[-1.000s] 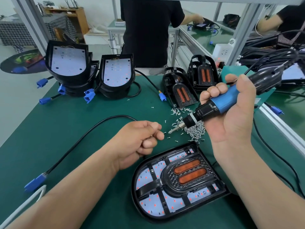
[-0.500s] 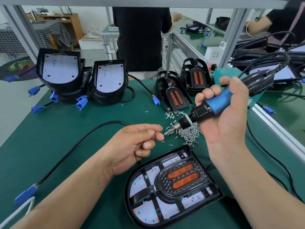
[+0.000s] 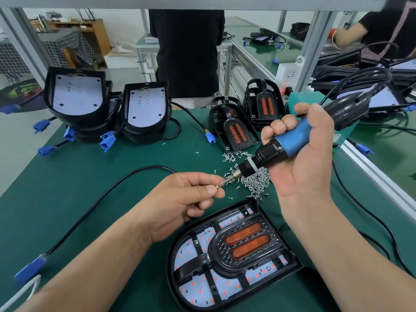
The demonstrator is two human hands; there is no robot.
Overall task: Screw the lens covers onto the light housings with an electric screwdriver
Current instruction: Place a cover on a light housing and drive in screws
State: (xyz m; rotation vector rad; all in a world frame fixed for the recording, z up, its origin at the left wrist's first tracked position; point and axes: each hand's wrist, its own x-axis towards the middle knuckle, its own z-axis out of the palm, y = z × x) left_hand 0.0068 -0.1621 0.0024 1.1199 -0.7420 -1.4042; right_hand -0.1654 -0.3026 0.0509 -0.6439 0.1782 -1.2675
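Left hand: the left hand (image 3: pixel 180 199) is pinching one screw (image 3: pixel 217 186) between thumb and forefinger, holding it at the bit, probably so that it seats on the tip.
Right hand: the right hand (image 3: pixel 301 163) is gripping the screwdriver (image 3: pixel 292 140) around its blue barrel and tilting it tip-down towards the other hand, so bit and screw are meeting in mid-air.
Housing: the housing (image 3: pixel 177 251) is lying flat and face up at the near edge, between the forearms. The lens cover (image 3: pixel 245 244) is sitting in it, apparently waiting to be fastened.
Screw pile: the screw pile (image 3: pixel 254 181) is lying loose just beyond the housing, within easy reach.
Cable: a black cable (image 3: pixel 101 199) is trailing away left to a blue plug (image 3: pixel 29 270).
Back row: open housings (image 3: pixel 146 109) are leaning in stacks at back left, with spare covers (image 3: pixel 234 129) at back centre.
Tabletop: a green tabletop (image 3: pixel 67 176) is carrying everything.
Room: a person in black (image 3: pixel 186 52) is standing beyond it, and more green benches are running off to the right.
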